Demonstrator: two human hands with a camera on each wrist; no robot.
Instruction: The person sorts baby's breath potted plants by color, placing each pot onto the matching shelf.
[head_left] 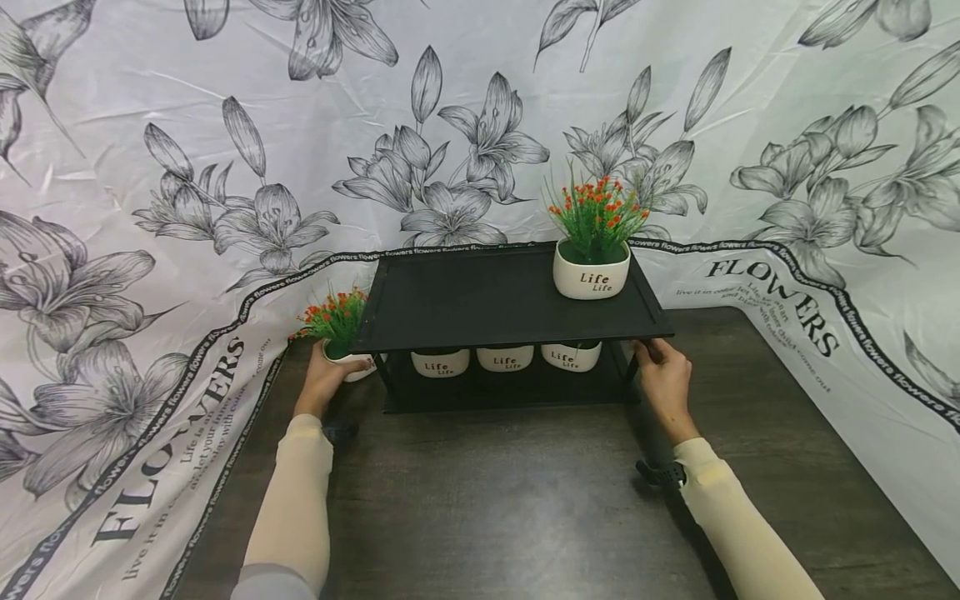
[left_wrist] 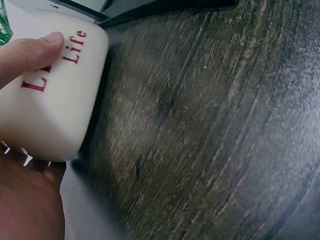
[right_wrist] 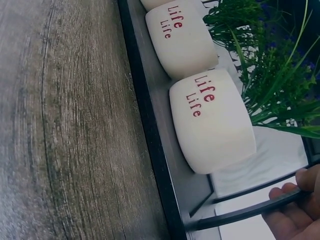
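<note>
My left hand (head_left: 326, 379) grips a white pot of orange flowers (head_left: 336, 321) beside the rack's left end; in the left wrist view the thumb lies across the lettering on the pot (left_wrist: 65, 110). With my right hand (head_left: 663, 375) I hold the right-hand upright of a black two-tier rack (head_left: 465, 304); the right wrist view shows fingers curled round that post (right_wrist: 250, 211). One pot with orange flowers (head_left: 592, 271) stands at the right of the top tier. Three white pots (head_left: 505, 358) sit on the lower tier, their plants mostly hidden by the upper shelf.
The rack stands at the back of a dark wood-grain table (head_left: 495, 500). Behind and around the sides hangs a white cloth (head_left: 480, 108) printed with lilies and lettering. A dark strap (head_left: 660, 475) is on my right wrist.
</note>
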